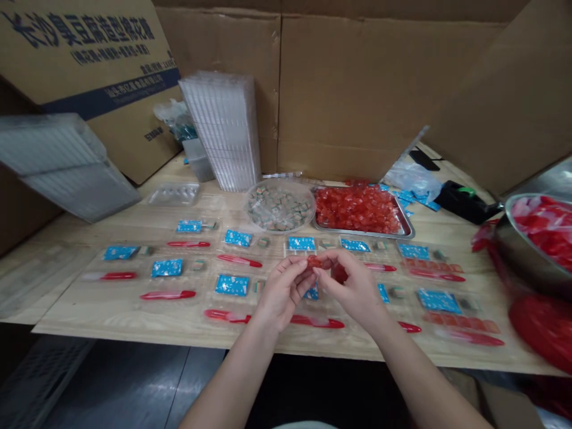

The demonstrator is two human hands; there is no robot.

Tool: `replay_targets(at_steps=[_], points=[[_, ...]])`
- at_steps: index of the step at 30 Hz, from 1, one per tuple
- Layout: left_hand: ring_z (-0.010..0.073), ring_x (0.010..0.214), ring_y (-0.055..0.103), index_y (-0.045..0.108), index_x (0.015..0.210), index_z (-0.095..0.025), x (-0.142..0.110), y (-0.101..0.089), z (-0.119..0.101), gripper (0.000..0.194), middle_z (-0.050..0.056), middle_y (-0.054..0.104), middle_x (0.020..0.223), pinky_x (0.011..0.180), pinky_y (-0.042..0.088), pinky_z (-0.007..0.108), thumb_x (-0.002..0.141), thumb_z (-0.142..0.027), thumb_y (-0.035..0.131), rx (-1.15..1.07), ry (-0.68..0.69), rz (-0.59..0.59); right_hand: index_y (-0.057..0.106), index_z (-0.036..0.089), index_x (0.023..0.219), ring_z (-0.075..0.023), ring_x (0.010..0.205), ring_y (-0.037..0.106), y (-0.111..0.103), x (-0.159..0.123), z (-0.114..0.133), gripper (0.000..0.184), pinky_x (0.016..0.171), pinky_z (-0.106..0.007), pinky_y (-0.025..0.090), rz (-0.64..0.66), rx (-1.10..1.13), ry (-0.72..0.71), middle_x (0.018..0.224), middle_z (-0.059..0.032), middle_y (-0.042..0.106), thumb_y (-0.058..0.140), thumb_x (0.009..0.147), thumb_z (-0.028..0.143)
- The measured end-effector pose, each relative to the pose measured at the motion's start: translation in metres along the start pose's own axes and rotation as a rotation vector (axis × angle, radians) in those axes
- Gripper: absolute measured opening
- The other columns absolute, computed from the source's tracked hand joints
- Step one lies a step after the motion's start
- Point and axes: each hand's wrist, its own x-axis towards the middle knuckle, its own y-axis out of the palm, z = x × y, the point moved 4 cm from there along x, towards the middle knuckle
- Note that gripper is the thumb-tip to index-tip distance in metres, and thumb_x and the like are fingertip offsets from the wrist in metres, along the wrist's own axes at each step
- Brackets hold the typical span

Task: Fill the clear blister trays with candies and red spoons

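My left hand [286, 287] and my right hand [351, 286] meet above the middle of the table, fingertips closed on a small red translucent piece [314, 262]. More red pieces [339, 273] show inside the curled fingers of my right hand. Beneath and around them lie clear plastic trays, each with a blue printed packet [232, 285], a small layered cube [259, 286] and a red pen-shaped item [167, 295]. In the two trays at the right, a row of red pieces [461, 322] lies beside the packet. My hands partly cover the trays in the middle.
Behind the trays stand a round clear container [247, 217] of layered cubes and a metal tray [409, 226] heaped with red pieces. Stacked clear trays [226, 131] rise at the back left, near a printed carton [111, 77]. A metal bowl [521, 238] of red items sits far right.
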Motion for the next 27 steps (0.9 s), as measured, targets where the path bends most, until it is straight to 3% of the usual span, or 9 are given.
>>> replay_targets(at_steps=[6, 9, 15, 19, 23, 27], points=[[0.0095, 0.067, 0.064, 0.066, 0.077, -0.013, 0.001, -0.001, -0.001, 0.02, 0.001, 0.07, 0.075, 0.068, 0.051, 0.02, 0.065, -0.024, 0.077, 0.19, 0.181, -0.036, 0.058, 0.022, 0.086, -0.0118, 0.053, 0.052, -0.001, -0.001, 0.003, 0.009, 0.049, -0.026, 0.043, -0.044, -0.046, 0.053, 0.078, -0.001, 0.063, 0.058, 0.077, 0.025], [0.0125, 0.074, 0.066, 0.066, 0.086, -0.015, 0.001, 0.001, -0.004, 0.022, 0.003, 0.071, 0.082, 0.07, 0.052, 0.023, 0.067, -0.024, 0.074, 0.293, 0.274, -0.029, 0.058, 0.022, 0.083, -0.0114, 0.051, 0.052, -0.002, -0.001, 0.004, 0.007, 0.049, -0.026, 0.042, -0.05, -0.051, 0.076, 0.074, 0.0003, 0.063, 0.056, 0.077, 0.023], [0.0157, 0.082, 0.067, 0.065, 0.083, -0.016, -0.001, 0.008, -0.012, 0.015, 0.005, 0.071, 0.087, 0.077, 0.052, 0.027, 0.069, -0.012, 0.068, 0.547, 0.44, 0.006, 0.059, 0.024, 0.082, -0.0127, 0.054, 0.051, -0.002, -0.006, 0.007, 0.009, 0.051, -0.027, 0.041, -0.136, -0.177, -0.056, 0.071, 0.0005, 0.062, 0.054, 0.076, 0.018], [0.0122, 0.068, 0.065, 0.062, 0.076, -0.015, 0.003, 0.007, -0.008, 0.011, 0.001, 0.07, 0.075, 0.064, 0.052, 0.022, 0.067, -0.015, 0.069, 0.39, 0.311, -0.022, 0.058, 0.024, 0.084, -0.0143, 0.06, 0.055, -0.002, -0.016, 0.007, 0.012, 0.056, -0.028, 0.045, -0.224, -0.097, -0.072, 0.074, -0.0004, 0.062, 0.054, 0.077, 0.016], [0.0086, 0.062, 0.063, 0.06, 0.077, -0.016, 0.004, 0.004, -0.005, 0.018, -0.001, 0.068, 0.072, 0.059, 0.05, 0.018, 0.066, -0.019, 0.073, 0.135, 0.114, 0.027, 0.058, 0.026, 0.098, -0.0135, 0.066, 0.056, -0.005, -0.023, 0.01, 0.021, 0.054, -0.026, 0.046, -0.179, -0.003, -0.118, 0.09, -0.0025, 0.06, 0.054, 0.08, 0.017], [0.0078, 0.065, 0.062, 0.062, 0.08, -0.015, 0.001, 0.004, -0.005, 0.02, -0.001, 0.067, 0.073, 0.064, 0.05, 0.018, 0.067, -0.021, 0.075, 0.15, 0.045, 0.154, 0.053, 0.029, 0.121, -0.0107, 0.063, 0.051, -0.013, -0.022, 0.007, 0.04, 0.055, -0.026, 0.047, -0.081, -0.017, -0.119, 0.096, -0.003, 0.054, 0.057, 0.082, 0.021]])
